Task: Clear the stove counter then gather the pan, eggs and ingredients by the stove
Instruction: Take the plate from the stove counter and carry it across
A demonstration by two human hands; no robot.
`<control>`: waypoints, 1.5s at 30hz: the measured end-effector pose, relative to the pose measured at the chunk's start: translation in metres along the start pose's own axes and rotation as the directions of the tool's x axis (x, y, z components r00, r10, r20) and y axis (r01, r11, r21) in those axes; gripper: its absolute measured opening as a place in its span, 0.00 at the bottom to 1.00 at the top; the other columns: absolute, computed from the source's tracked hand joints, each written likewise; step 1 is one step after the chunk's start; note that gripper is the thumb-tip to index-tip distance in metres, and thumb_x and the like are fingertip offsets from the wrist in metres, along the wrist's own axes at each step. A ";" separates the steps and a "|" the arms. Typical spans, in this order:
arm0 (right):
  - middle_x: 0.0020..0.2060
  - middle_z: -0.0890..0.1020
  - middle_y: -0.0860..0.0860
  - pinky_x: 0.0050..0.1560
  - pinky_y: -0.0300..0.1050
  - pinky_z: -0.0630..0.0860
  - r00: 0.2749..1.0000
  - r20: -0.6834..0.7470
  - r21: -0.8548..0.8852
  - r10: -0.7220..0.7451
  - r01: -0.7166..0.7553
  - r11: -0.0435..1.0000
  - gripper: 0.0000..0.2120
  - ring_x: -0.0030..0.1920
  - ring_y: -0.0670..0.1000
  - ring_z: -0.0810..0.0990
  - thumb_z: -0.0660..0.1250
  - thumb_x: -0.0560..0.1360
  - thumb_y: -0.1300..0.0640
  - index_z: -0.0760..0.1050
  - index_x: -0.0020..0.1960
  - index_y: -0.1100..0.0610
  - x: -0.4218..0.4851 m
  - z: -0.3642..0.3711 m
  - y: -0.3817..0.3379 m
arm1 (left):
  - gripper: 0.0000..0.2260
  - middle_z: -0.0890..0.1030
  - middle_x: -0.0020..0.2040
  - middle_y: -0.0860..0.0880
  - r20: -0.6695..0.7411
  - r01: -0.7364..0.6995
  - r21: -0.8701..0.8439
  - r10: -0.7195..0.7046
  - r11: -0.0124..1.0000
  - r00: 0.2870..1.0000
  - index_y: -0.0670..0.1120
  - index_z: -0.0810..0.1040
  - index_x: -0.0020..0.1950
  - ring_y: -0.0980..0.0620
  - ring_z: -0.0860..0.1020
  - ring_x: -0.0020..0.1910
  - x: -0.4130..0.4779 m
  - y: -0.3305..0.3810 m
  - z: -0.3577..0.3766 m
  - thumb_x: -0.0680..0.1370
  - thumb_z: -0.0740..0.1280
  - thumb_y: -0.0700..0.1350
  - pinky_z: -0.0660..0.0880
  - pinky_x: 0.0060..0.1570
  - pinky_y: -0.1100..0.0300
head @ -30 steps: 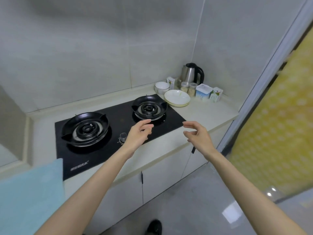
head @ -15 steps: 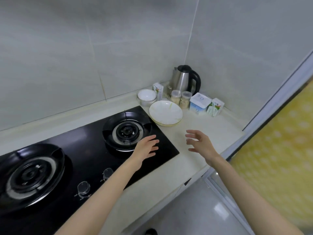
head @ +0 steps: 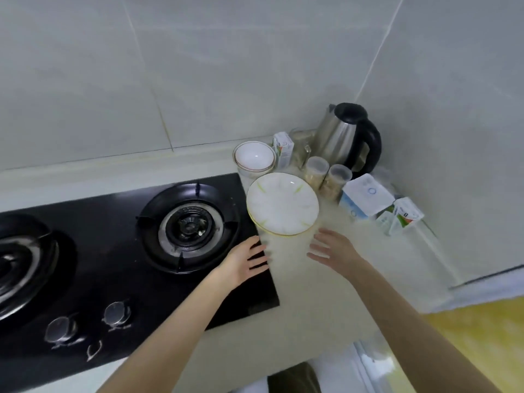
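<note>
A stack of white plates with green marks sits on the cream counter just right of the black two-burner stove. My left hand hovers with fingers spread over the stove's right front corner, just below the plates' left edge. My right hand reaches in from the right with fingers straight, a little below the plates' front rim. Neither hand touches the plates or holds anything.
Behind the plates stand stacked white bowls, a small carton, two lidded jars, a steel kettle, a white-lidded box and another carton. Tiled walls meet in the corner. Stove knobs sit at front left.
The view has closed in on the counter's right corner. Both hands have moved forward toward the plate stack and now flank its front edge with fingers spread.
</note>
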State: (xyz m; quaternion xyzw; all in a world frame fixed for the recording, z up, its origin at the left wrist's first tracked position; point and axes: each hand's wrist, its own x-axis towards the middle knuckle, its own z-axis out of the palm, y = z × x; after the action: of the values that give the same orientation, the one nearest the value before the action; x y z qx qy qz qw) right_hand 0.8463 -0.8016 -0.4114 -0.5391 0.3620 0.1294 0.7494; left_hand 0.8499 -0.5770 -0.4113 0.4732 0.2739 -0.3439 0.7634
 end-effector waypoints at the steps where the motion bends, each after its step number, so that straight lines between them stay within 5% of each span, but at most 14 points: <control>1: 0.50 0.75 0.58 0.45 0.57 0.79 0.999 0.019 -0.012 0.039 -0.039 0.999 0.14 0.49 0.59 0.78 0.65 0.77 0.66 0.70 0.62 0.59 0.013 -0.004 -0.007 | 0.08 0.77 0.55 0.46 -0.028 0.002 -0.056 -0.004 0.998 1.000 0.46 0.73 0.57 0.44 0.76 0.52 0.007 -0.001 0.007 0.82 0.58 0.47 0.72 0.58 0.47; 6: 0.53 0.75 0.60 0.53 0.58 0.76 0.973 0.107 0.014 0.203 -0.205 0.979 0.08 0.52 0.60 0.76 0.62 0.78 0.65 0.70 0.57 0.60 0.061 -0.016 -0.033 | 0.09 0.77 0.48 0.43 -0.130 -0.061 -0.232 0.031 0.971 0.991 0.44 0.74 0.46 0.42 0.78 0.45 0.029 -0.001 0.030 0.81 0.60 0.47 0.71 0.60 0.48; 9: 0.52 0.77 0.60 0.57 0.57 0.73 0.963 0.163 -0.001 0.213 -0.216 0.976 0.13 0.57 0.61 0.74 0.62 0.78 0.65 0.69 0.62 0.60 0.079 -0.018 -0.043 | 0.08 0.77 0.52 0.41 -0.186 -0.117 -0.312 0.060 0.943 0.981 0.43 0.74 0.51 0.39 0.78 0.48 0.041 0.000 0.036 0.80 0.61 0.47 0.69 0.66 0.46; 14: 0.46 0.78 0.59 0.59 0.56 0.73 0.950 0.214 -0.101 0.226 -0.209 0.973 0.09 0.46 0.56 0.77 0.60 0.78 0.67 0.71 0.57 0.62 0.099 -0.014 -0.055 | 0.16 0.75 0.60 0.38 -0.242 -0.178 -0.375 0.089 0.910 0.966 0.46 0.74 0.64 0.38 0.79 0.55 0.056 -0.001 0.044 0.78 0.67 0.47 0.73 0.61 0.45; 17: 0.50 0.79 0.61 0.47 0.52 0.76 0.953 0.209 -0.153 0.220 -0.190 0.970 0.15 0.45 0.55 0.79 0.61 0.77 0.69 0.70 0.64 0.64 0.105 -0.012 -0.056 | 0.15 0.76 0.60 0.38 -0.248 -0.209 -0.306 0.134 0.929 0.959 0.49 0.75 0.65 0.41 0.79 0.56 0.061 -0.003 0.047 0.78 0.67 0.45 0.75 0.61 0.46; 22: 0.59 0.77 0.63 0.44 0.53 0.77 0.959 0.222 -0.203 0.175 -0.130 0.970 0.18 0.44 0.56 0.80 0.61 0.76 0.72 0.68 0.66 0.68 0.113 -0.014 -0.057 | 0.21 0.81 0.57 0.40 -0.338 -0.297 -0.235 0.209 0.925 0.917 0.49 0.73 0.68 0.42 0.82 0.51 0.072 -0.007 0.053 0.76 0.67 0.35 0.81 0.48 0.52; 29: 0.53 0.78 0.65 0.34 0.53 0.82 0.958 0.247 -0.201 0.147 -0.097 0.975 0.17 0.42 0.60 0.81 0.63 0.73 0.75 0.68 0.59 0.63 0.099 -0.026 -0.054 | 0.23 0.81 0.56 0.40 -0.392 -0.334 -0.245 0.222 0.910 0.893 0.45 0.71 0.68 0.41 0.82 0.52 0.059 -0.019 0.057 0.74 0.67 0.30 0.82 0.42 0.54; 37: 0.42 0.79 0.60 0.44 0.56 0.81 0.926 0.362 -0.199 0.106 -0.034 0.979 0.14 0.38 0.57 0.81 0.64 0.73 0.75 0.67 0.49 0.59 0.071 -0.040 -0.065 | 0.24 0.82 0.55 0.40 -0.366 -0.432 -0.253 0.327 0.866 0.871 0.47 0.71 0.67 0.41 0.82 0.53 0.023 -0.038 0.065 0.74 0.68 0.31 0.81 0.50 0.53; 45: 0.45 0.81 0.60 0.44 0.52 0.83 0.821 0.569 -0.201 0.042 0.089 0.976 0.17 0.38 0.55 0.83 0.64 0.74 0.73 0.68 0.59 0.61 0.028 -0.010 -0.095 | 0.23 0.84 0.53 0.43 -0.448 -0.621 -0.218 0.488 0.753 0.749 0.47 0.73 0.66 0.41 0.82 0.53 -0.046 -0.028 0.073 0.73 0.69 0.32 0.80 0.53 0.53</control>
State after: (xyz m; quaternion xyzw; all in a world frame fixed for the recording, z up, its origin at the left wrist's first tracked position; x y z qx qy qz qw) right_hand 0.9175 -0.8522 -0.3643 -0.5592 0.0982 0.3142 0.7609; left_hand 0.8061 -0.6397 -0.3627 0.4436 0.3111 0.0518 0.8389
